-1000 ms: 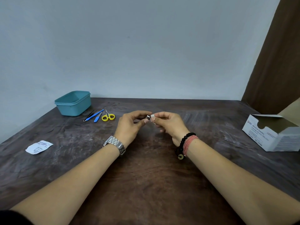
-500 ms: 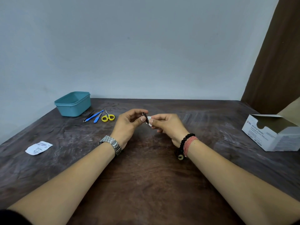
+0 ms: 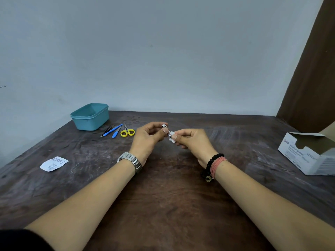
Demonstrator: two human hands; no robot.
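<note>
Over the middle of the dark wooden table (image 3: 163,196), my left hand (image 3: 146,140) pinches a small silver metal tool (image 3: 165,127) between thumb and fingers; it looks like a nail clipper. My right hand (image 3: 193,142) pinches a small white pad (image 3: 172,137) and holds it against the tool's lower end. The two hands meet fingertip to fingertip, a little above the table. A metal watch sits on the left wrist, and beaded and red bracelets on the right.
At the back left stand a teal plastic tub (image 3: 90,116), black tweezers (image 3: 107,130), two blue-handled tools (image 3: 116,130) and yellow-handled scissors (image 3: 127,132). A torn white wrapper (image 3: 54,163) lies at the left. An open white cardboard box (image 3: 308,153) sits at the right edge.
The metal tool has turned in my left hand from end-on to upright, its top now above the fingers. My right hand with the white pad has slid lower along it.
</note>
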